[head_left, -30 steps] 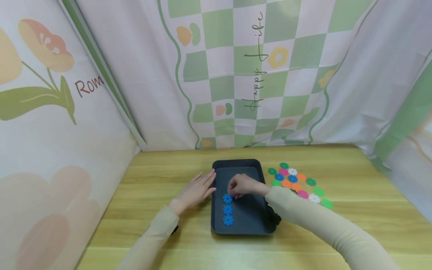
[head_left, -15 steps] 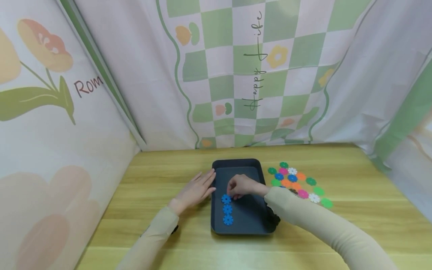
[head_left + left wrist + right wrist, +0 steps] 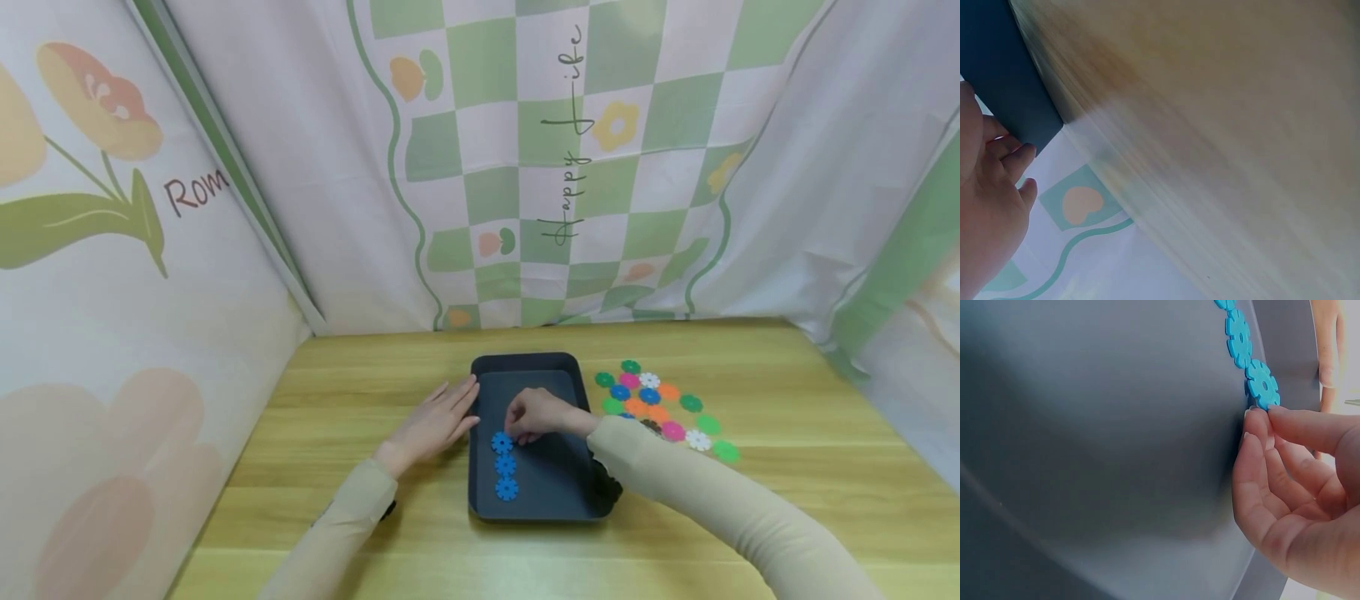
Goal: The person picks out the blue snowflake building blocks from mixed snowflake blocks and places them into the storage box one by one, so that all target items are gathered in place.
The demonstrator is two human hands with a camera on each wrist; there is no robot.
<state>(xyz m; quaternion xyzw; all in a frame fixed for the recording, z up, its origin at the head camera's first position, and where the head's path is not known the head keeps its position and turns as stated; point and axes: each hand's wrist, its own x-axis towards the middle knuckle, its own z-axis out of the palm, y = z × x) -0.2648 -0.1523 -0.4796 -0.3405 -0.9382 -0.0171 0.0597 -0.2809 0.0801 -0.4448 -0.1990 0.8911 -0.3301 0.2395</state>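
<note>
Three blue notched plastic discs stand in a row inside a dark grey tray [image 3: 555,487]. The nearest disc [image 3: 506,488] and the middle disc [image 3: 506,465] lie toward the tray's left wall. At the far end, my right hand [image 3: 538,412] pinches the edge of the third disc [image 3: 1264,384] between thumb and fingertips. That disc meets the middle one in the right wrist view; whether their notches interlock, I cannot tell. My left hand [image 3: 430,427] rests against the tray's left wall with its fingers extended. Its fingertips touch the tray wall [image 3: 1007,69] in the left wrist view.
Several loose discs in green, pink, orange, white and blue lie right of the tray, among them a white disc [image 3: 698,440] and an orange disc [image 3: 667,392]. My right sleeve [image 3: 675,462] covers part of that group. A printed curtain [image 3: 487,142] hangs behind the wooden table [image 3: 360,358].
The far blue disc has shifted slightly left and tilted the row's far end that way. My left hand stays at the tray wall; my right hand has barely moved.
</note>
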